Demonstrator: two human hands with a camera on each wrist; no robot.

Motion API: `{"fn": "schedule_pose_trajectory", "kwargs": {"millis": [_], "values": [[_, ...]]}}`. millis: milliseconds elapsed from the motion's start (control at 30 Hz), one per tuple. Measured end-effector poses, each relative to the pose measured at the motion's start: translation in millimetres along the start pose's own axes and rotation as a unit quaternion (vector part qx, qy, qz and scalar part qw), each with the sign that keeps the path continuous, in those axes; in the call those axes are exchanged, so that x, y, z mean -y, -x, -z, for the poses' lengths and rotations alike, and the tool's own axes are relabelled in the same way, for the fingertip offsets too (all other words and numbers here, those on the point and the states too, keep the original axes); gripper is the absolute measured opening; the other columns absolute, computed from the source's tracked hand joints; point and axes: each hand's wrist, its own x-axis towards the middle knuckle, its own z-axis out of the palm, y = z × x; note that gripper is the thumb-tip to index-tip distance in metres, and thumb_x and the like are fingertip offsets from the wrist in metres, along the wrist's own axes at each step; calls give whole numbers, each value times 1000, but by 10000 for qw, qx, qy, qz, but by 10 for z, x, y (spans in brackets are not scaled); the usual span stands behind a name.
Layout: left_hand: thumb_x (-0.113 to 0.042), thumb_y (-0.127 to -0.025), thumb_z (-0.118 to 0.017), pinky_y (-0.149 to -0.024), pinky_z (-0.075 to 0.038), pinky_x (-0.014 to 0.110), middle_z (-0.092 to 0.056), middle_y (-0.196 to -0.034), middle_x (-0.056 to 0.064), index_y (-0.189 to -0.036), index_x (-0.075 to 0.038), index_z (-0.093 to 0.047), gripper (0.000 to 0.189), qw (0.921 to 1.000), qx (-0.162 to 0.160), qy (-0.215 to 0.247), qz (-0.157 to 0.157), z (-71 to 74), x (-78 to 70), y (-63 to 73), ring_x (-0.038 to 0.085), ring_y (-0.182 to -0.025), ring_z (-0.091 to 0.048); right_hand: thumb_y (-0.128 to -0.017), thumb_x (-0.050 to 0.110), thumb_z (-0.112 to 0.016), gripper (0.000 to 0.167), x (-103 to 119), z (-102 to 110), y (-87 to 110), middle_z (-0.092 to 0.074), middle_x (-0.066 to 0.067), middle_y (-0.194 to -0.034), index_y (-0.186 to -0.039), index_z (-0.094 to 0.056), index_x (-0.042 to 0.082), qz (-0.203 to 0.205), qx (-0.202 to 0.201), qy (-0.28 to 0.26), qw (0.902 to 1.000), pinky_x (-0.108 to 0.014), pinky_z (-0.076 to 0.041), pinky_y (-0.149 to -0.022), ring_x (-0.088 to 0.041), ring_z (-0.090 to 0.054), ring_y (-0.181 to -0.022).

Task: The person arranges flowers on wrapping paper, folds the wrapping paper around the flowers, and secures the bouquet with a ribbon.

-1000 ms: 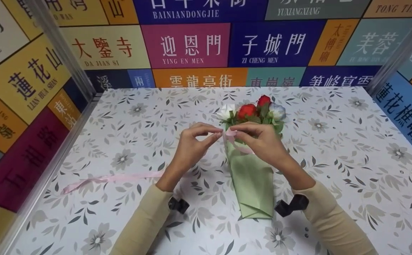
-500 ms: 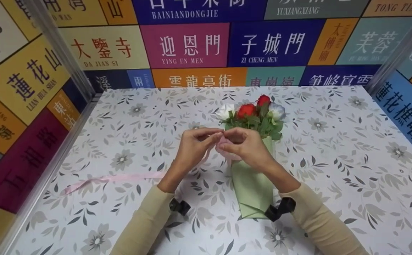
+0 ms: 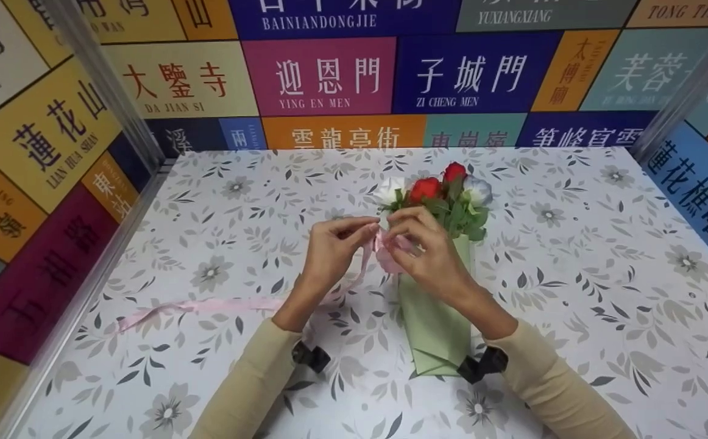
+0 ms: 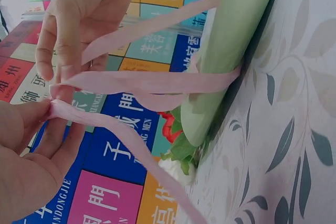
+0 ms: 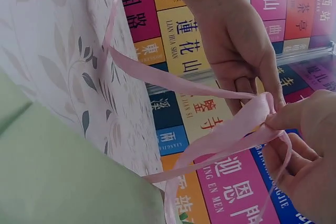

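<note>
A bouquet in light green wrapping paper [image 3: 433, 332] lies on the table, its red roses [image 3: 425, 191], a white flower [image 3: 393, 192] and a pale blue one at the far end. A pink ribbon [image 3: 388, 259] loops round the paper, as the left wrist view shows. Left of the bouquet's upper part, my left hand [image 3: 329, 253] pinches the ribbon between thumb and fingertips. My right hand [image 3: 432, 259], over the wrapping, pinches a loop of ribbon [image 5: 226, 135] close to the left fingertips. The ribbon's crossing is partly hidden by the fingers.
One long ribbon tail [image 3: 201, 305] trails left across the flower-patterned table [image 3: 220, 372]. Colourful sign-covered panels [image 3: 329, 76] stand along the back and both sides. Black wrist cameras [image 3: 311, 355] sit at both sleeve cuffs.
Both hands hold the ribbon throughout. My right hand has moved left and nearer, off the flower stems, and its fingers have since spread. A ribbon strand now hangs below my left fingers.
</note>
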Motion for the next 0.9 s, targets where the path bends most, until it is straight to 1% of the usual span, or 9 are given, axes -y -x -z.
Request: {"fn": "schedule_pose_trajectory", "kwargs": {"millis": [133,267,367,467,533,633,800,833,900], "values": [[-15,-92,-73,-78,-60,25,-77,-97,15,-106,-3,-78,19,9996,-97,237,100,-20,-2,-5,8,-80,-69,-82,-6,-75,29,-54,15,31,-61,-14,-120,-109,-75,7,890,179,670,9936,-20,-45,-103,-25,-61,-115],[-14,-92,-73,-80,-61,30,-76,-96,15,-105,-2,-78,19,9990,-72,340,265,-43,-11,-3,10,-81,-70,-79,-2,-81,29,-74,20,39,-60,-17,-120,-106,-76,6,1240,153,800,9889,-15,-45,-99,-28,-63,-109],[-14,-93,-72,-82,-61,29,-76,-99,14,-105,-2,-77,18,9992,23,249,312,-53,-24,2,12,-86,-71,-81,1,-81,18,-58,39,43,-60,-18,-121,-98,-77,4,1013,24,420,9940,-16,-48,-94,-27,-64,-107],[-13,-93,-71,-81,-61,28,-76,-99,15,-106,-3,-77,18,9994,60,169,296,-50,-33,5,14,-87,-72,-87,1,-74,7,-26,87,51,-63,-15,-121,-95,-75,0,361,-122,-256,9989,-19,-49,-96,-22,-63,-112],[-13,-94,-70,-77,-61,27,-77,-98,15,-107,-1,-76,18,9994,95,189,283,-45,-35,7,15,-83,-74,-94,1,-66,9,-1,136,53,-67,-13,-117,-98,-72,-4,-183,-181,-942,9952,-21,-50,-99,-20,-63,-115],[-11,-95,-67,-70,-61,27,-76,-93,17,-108,1,-75,19,9988,231,350,270,-37,-36,16,14,-73,-74,-102,3,-51,19,11,225,49,-74,-7,-105,-101,-68,-4,-756,-159,-2147,9736,-26,-52,-100,-17,-68,-108],[-11,-96,-66,-55,-58,27,-74,-90,17,-108,1,-74,19,9978,498,405,169,-38,-22,31,10,-60,-67,-107,15,-41,26,13,379,40,-69,-2,-81,-95,-64,9,-1319,-210,-3834,9139,-31,-56,-89,-17,-69,-83],[-12,-96,-66,-53,-56,26,-74,-89,17,-108,0,-74,19,9980,524,328,135,-39,-19,34,10,-59,-66,-107,17,-43,26,17,409,41,-67,-2,-79,-94,-64,10,-1450,-308,-3941,9071,-30,-56,-87,-17,-68,-81],[-14,-96,-67,-51,-55,24,-74,-89,15,-108,-2,-75,18,9984,552,127,91,-32,-14,38,13,-59,-65,-107,16,-45,26,14,472,39,-67,-1,-81,-93,-66,10,-1780,-617,-3763,9072,-28,-57,-85,-15,-68,-79]]}}
